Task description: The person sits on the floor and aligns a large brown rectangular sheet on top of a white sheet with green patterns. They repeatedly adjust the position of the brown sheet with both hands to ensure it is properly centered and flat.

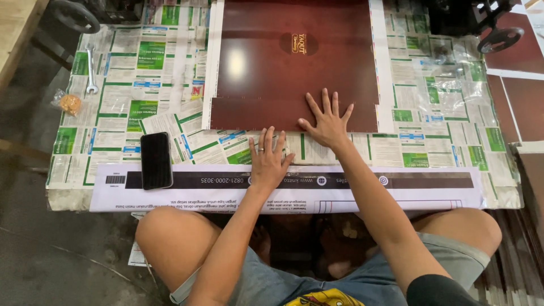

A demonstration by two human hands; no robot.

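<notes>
A glossy dark red board (pixel 294 62) is laid flat on newspaper (pixel 136 79). The right hand (pixel 327 122) is pressed on its near edge, fingers spread; the left hand (pixel 267 161) is splayed just below it.

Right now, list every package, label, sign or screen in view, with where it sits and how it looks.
Smartphone: left of the left hand, dark blank screen, black rectangle.
Oval label: top middle of the glossy maroon panel, dark with gold print.
Long printed strip: along the near edge, white with a dark band.
Small clear bag: far left, orange contents.
Right hand: flat on the panel's near edge.
</notes>
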